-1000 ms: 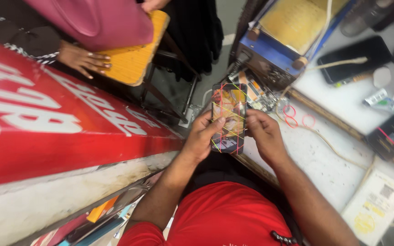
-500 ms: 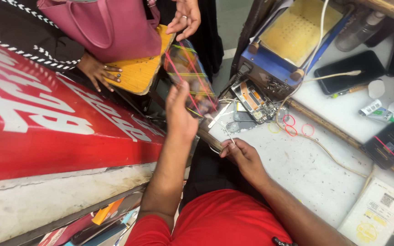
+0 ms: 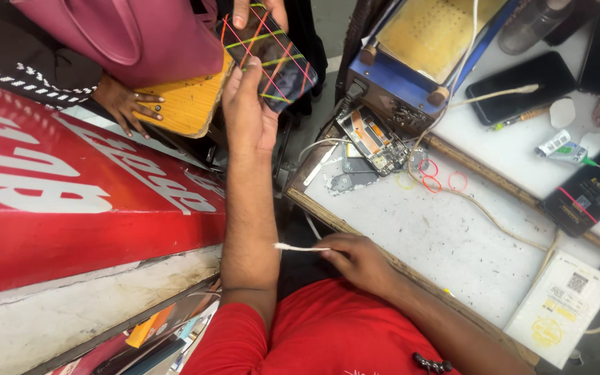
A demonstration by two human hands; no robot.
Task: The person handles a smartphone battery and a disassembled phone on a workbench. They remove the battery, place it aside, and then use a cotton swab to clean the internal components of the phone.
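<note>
Red counter panel (image 3: pixel 71 187) fills frame left. Left hand (image 3: pixel 248 114), upper centre, holds up a rubber-banded phone (image 3: pixel 269 55): fingers behind it, thumb at its lower edge; another person's hand (image 3: pixel 258 10) grips its top. Right hand (image 3: pixel 359 260), lower centre, pinches a thin white strip (image 3: pixel 300 247).

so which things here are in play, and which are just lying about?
In play:
left hand holding the banded phone
another person's hand on that phone
right hand with the white stick

Lying about:
opened phone
loose bands
black phone
glue tube
blue heater plate
</note>
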